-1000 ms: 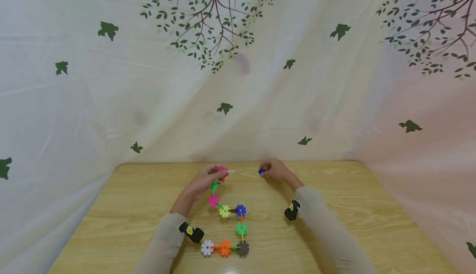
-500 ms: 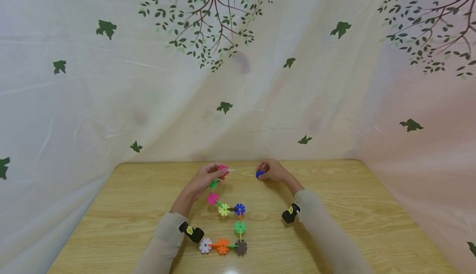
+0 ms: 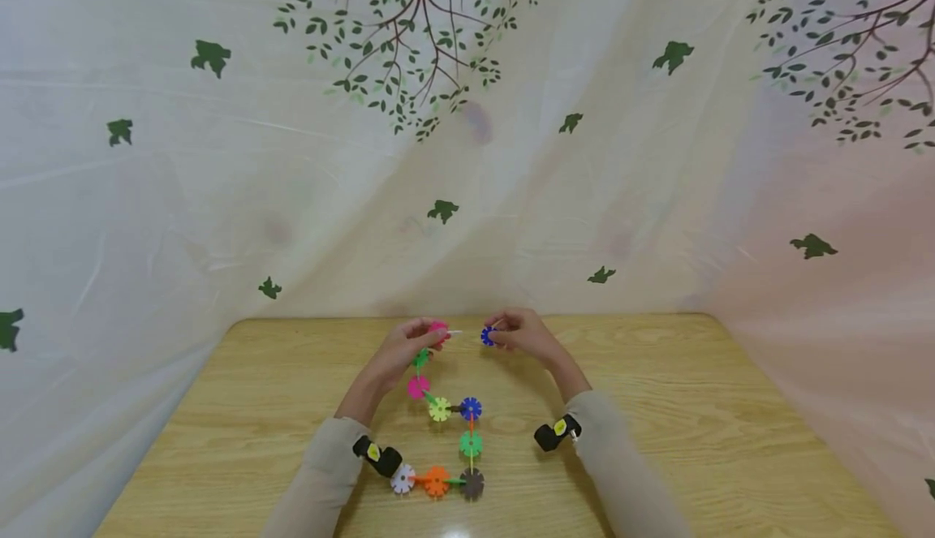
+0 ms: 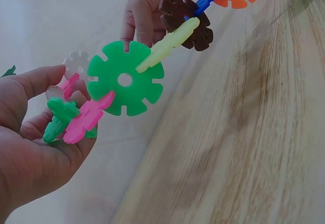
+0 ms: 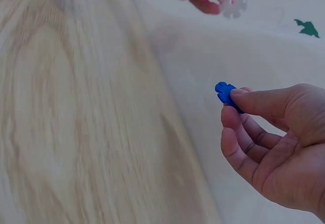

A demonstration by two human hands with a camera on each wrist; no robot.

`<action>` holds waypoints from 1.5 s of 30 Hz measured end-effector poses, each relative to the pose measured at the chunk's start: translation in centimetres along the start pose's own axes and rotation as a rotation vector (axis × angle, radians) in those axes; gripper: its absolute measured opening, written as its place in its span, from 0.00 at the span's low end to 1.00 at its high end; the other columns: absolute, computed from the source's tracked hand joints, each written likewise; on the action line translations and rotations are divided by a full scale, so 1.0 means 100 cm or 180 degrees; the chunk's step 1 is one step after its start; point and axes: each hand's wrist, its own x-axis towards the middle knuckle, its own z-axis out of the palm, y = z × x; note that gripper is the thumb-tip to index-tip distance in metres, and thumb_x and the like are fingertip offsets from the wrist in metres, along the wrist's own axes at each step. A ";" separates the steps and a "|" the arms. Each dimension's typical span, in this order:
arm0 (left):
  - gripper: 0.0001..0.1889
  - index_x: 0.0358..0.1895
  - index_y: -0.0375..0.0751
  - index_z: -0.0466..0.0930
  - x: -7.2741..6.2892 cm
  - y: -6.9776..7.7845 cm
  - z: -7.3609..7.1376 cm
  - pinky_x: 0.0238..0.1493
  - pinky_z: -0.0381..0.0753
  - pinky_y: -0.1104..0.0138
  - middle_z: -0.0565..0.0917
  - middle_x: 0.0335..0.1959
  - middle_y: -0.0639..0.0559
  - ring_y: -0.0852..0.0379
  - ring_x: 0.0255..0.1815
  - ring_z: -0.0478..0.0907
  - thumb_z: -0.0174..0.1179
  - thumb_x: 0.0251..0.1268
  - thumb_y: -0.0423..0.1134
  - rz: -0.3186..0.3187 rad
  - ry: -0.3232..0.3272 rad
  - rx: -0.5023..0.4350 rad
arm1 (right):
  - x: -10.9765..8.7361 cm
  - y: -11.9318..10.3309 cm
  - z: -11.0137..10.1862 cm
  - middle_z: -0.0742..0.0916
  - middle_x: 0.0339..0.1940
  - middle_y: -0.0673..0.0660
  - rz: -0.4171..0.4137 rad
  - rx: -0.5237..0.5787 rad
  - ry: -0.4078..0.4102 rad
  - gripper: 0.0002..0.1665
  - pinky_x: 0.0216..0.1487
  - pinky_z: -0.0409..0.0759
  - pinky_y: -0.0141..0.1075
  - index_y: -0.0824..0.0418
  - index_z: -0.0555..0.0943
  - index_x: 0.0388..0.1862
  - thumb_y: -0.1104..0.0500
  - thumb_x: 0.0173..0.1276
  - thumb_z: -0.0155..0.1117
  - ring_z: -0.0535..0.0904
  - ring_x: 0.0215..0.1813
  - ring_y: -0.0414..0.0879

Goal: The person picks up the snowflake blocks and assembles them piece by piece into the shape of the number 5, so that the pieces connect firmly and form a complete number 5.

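My left hand [image 3: 398, 355] grips a pink notched disc [image 3: 438, 333] at the upper end of a chain of snowflake building discs; a white disc [image 4: 78, 64] juts from it toward the right. The chain winds down past a green disc [image 3: 471, 444] and a dark brown disc [image 3: 471, 484] to an orange disc [image 3: 437, 482] and a white disc at its lower left. Between thumb and fingertips, my right hand [image 3: 527, 337] pinches a loose blue disc [image 5: 226, 93]. A small gap separates this blue disc from the white one. My fingers partly hide the pink disc.
Underneath is a wooden table [image 3: 694, 441], its far edge just beyond my hands. A pale curtain [image 3: 351, 221] printed with branches and leaves hangs behind it. Each wrist carries a black camera, the left one [image 3: 378, 457] close beside the chain's lower white disc.
My right hand has moved left with the blue disc, bringing it close to the white disc. The left hand holds its place, with the chain shifted only slightly.
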 end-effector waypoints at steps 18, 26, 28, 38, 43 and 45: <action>0.22 0.62 0.29 0.77 0.003 -0.006 -0.003 0.58 0.80 0.53 0.85 0.47 0.46 0.51 0.48 0.80 0.61 0.75 0.42 -0.0011 0.0095 0.0005 | -0.001 -0.022 0.022 0.90 0.38 0.60 -0.0253 0.0548 0.0158 0.16 0.39 0.88 0.37 0.78 0.80 0.53 0.69 0.69 0.67 0.86 0.34 0.40; 0.20 0.60 0.31 0.78 0.000 -0.006 -0.001 0.56 0.80 0.56 0.85 0.45 0.49 0.53 0.46 0.80 0.62 0.74 0.42 -0.0014 0.0110 0.0016 | -0.005 -0.025 0.026 0.90 0.36 0.56 -0.0250 0.0579 0.0112 0.14 0.41 0.89 0.41 0.77 0.81 0.50 0.70 0.68 0.67 0.86 0.34 0.41; 0.20 0.60 0.30 0.78 0.001 -0.005 0.000 0.56 0.81 0.56 0.86 0.44 0.50 0.52 0.46 0.80 0.62 0.74 0.42 -0.0009 0.0127 0.0025 | -0.005 -0.025 0.026 0.90 0.36 0.57 -0.0260 0.0599 0.0094 0.15 0.41 0.89 0.40 0.77 0.81 0.50 0.69 0.68 0.68 0.86 0.35 0.42; 0.22 0.61 0.31 0.78 0.001 -0.004 0.002 0.57 0.80 0.54 0.85 0.49 0.45 0.53 0.47 0.80 0.62 0.74 0.44 -0.0024 0.0146 0.0071 | -0.003 -0.025 0.030 0.88 0.43 0.73 -0.0324 0.0554 0.0013 0.15 0.39 0.88 0.36 0.78 0.81 0.51 0.69 0.69 0.67 0.86 0.34 0.40; 0.17 0.57 0.34 0.81 0.002 -0.004 0.006 0.55 0.80 0.54 0.84 0.43 0.49 0.45 0.49 0.78 0.64 0.72 0.41 -0.0019 0.0204 -0.0082 | -0.005 -0.026 0.030 0.89 0.42 0.72 -0.0346 0.0554 0.0069 0.15 0.39 0.88 0.38 0.78 0.82 0.50 0.69 0.68 0.68 0.86 0.34 0.40; 0.16 0.56 0.34 0.82 0.002 -0.003 0.007 0.54 0.80 0.55 0.83 0.40 0.51 0.44 0.48 0.78 0.64 0.71 0.39 -0.0008 0.0238 -0.0130 | -0.006 -0.027 0.030 0.89 0.41 0.71 -0.0349 0.0551 0.0095 0.15 0.40 0.89 0.39 0.78 0.83 0.49 0.69 0.68 0.69 0.86 0.33 0.40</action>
